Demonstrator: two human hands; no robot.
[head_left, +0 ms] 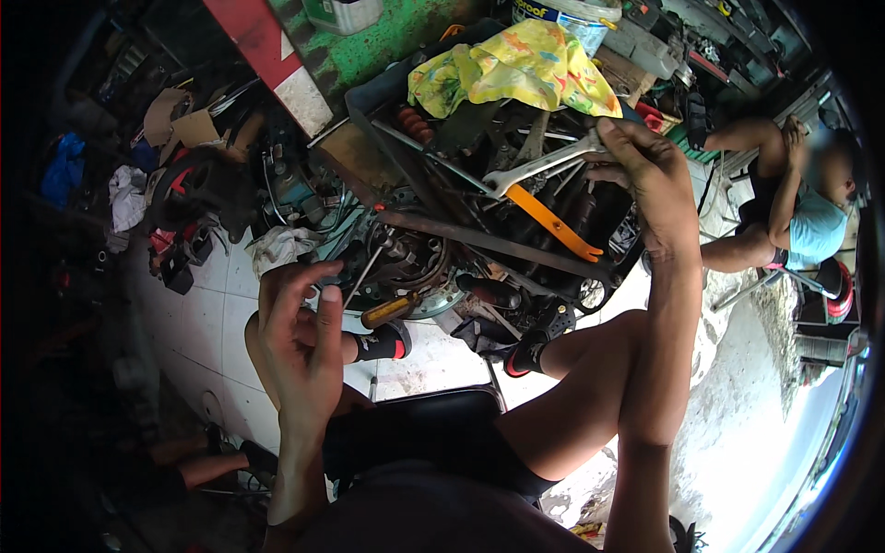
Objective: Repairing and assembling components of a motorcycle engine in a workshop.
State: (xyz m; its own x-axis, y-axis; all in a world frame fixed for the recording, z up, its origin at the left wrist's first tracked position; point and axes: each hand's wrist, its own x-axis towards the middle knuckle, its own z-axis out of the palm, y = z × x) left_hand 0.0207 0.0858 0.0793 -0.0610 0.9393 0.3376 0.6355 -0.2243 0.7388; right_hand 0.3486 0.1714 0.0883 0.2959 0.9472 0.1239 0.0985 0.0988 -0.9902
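Note:
My right hand grips one end of a silver combination wrench between thumb and fingers, above a black tray of tools. The wrench's other end points left, just over an orange bar with a hooked tip. My left hand is raised over my knee, with its fingers curved and the thumb apart, and nothing shows in it. Near its fingertips are a thin metal rod and a screwdriver with an amber handle. They lie by a round, greasy metal part.
A yellow patterned cloth covers the tray's far side, beside a white bucket. A long rusty bar crosses the near side. Loose parts and cardboard boxes crowd the left. A seated person is at right; another person's leg shows lower left.

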